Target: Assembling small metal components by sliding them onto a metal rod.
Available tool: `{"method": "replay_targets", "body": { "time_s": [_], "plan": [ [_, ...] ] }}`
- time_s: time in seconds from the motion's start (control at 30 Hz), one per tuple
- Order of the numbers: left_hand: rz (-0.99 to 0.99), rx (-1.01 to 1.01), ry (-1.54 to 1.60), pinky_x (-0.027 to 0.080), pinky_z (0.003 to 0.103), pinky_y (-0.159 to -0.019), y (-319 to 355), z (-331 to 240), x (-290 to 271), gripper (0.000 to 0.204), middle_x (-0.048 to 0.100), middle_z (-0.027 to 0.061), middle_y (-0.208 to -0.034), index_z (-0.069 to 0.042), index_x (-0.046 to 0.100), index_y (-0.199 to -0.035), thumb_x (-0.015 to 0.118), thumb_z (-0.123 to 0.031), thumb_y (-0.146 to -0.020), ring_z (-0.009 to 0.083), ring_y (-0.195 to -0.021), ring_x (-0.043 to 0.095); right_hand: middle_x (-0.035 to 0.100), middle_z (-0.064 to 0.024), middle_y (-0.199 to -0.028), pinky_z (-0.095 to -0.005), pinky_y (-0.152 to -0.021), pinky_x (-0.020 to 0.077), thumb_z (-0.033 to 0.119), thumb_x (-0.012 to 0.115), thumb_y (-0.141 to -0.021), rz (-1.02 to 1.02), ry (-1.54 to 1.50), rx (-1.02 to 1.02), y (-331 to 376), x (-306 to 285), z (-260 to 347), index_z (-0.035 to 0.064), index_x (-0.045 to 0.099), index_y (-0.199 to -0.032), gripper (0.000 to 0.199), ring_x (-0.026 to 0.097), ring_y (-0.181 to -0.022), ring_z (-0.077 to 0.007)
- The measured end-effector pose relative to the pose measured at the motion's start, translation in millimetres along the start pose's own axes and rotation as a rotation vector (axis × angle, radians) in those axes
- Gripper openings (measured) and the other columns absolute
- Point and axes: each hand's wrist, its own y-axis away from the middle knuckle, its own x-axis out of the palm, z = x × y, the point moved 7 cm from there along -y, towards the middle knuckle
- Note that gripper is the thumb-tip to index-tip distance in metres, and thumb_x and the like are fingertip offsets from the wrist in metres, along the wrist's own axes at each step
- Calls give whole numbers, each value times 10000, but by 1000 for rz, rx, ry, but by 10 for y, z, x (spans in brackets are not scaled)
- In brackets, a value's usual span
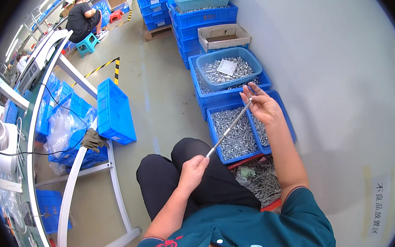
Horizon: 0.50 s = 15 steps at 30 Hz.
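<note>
A thin silvery metal rod (229, 129) slants across in front of me, above my lap and the near bins. My left hand (193, 172) is closed round its lower end. At the upper end, the thumb and fingertips of my right hand (266, 109) pinch the rod's tip, where a small shiny piece shows; I cannot tell whether it is a separate part. The other right fingers are spread. Below my right hand is a blue bin (214, 136) of small metal fittings (233, 134), with a second, narrower bin of them partly hidden by that arm.
Behind stands a light-blue basket (253, 63) of fittings with a white card (226, 67), then an open cardboard box (223, 31) and stacked blue crates (155, 8). Long metal rods (262, 181) lie in a low red container. A workbench frame (69, 203) stands left; a wall (343, 89) right. A person (82, 18) sits far off.
</note>
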Motion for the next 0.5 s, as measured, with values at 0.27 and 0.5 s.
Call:
{"method": "replay_targets", "body": {
  "time_s": [0.27,0.5],
  "plan": [
    [-19,22,-21,399,283,-547,-16,18,-13,260,507,63,-592,16,565,-755,552,-213,-877,113,-564,461,542,-214,-1063,-497,-948,439,-170,419,-739,84,7,112,31,50,-73,-72,490,-1068,350,578,-1005,-298],
    [-28,31,34,382,259,-538,13,27,-18,246,486,28,-588,14,551,-740,551,-187,-881,83,-572,436,585,-186,-1003,-479,-933,451,-68,447,-809,233,264,81,122,144,-151,-57,493,-1075,271,601,-968,-284]
  ]
}}
